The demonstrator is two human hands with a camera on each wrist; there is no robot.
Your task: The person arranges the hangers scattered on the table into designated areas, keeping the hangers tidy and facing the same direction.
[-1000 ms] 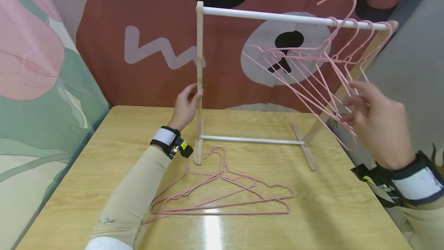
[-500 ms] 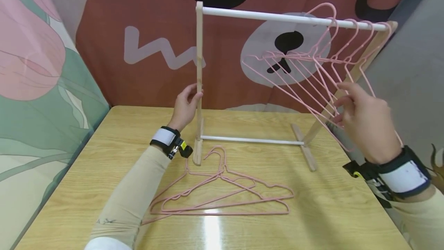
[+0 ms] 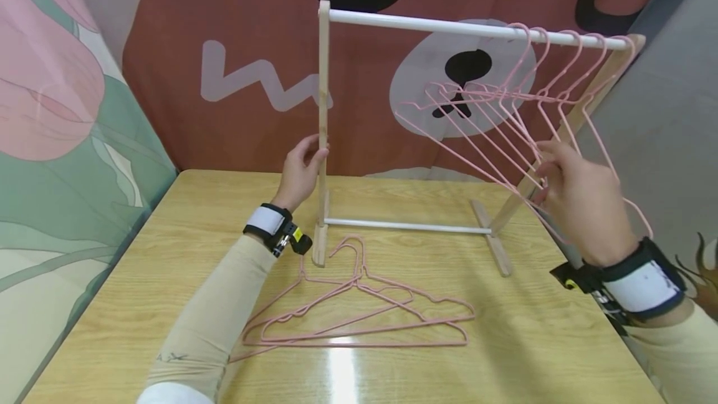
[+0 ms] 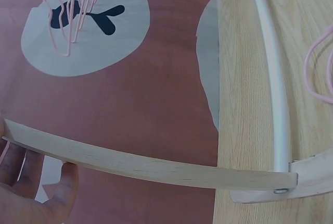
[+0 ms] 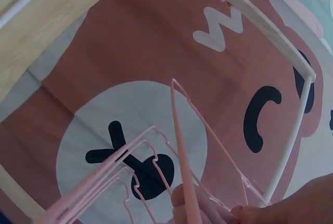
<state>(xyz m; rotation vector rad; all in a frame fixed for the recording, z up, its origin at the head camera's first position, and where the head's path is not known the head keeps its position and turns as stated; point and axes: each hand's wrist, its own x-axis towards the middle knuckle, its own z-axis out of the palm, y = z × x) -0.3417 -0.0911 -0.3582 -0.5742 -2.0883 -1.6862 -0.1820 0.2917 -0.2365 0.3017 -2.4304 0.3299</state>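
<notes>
My left hand [image 3: 303,170] grips the left wooden post [image 3: 323,80] of a small garment rack; the left wrist view shows its thumb and fingers on either side of that post [image 4: 130,166]. On the right, my right hand [image 3: 586,201] pinches a pink clothes hanger [image 5: 184,166] near its right shoulder. This hanger's hook [image 3: 518,25] lies over the white top rail [image 3: 421,21], left of several other pink hangers [image 3: 597,67] on the same rail. Part of the held hanger is hidden behind the right hand.
Several more pink hangers [image 3: 392,346] lie overlapping on the wooden table [image 3: 140,304], in front of the rack. A white lower bar [image 3: 404,226] joins the rack's wooden feet [image 3: 496,251]. A printed cloth [image 3: 235,136] stands behind the table.
My right hand has moved left and slightly down with the hanger, whose hook has come from above the rail down onto it. The left hand has stayed on the post.
</notes>
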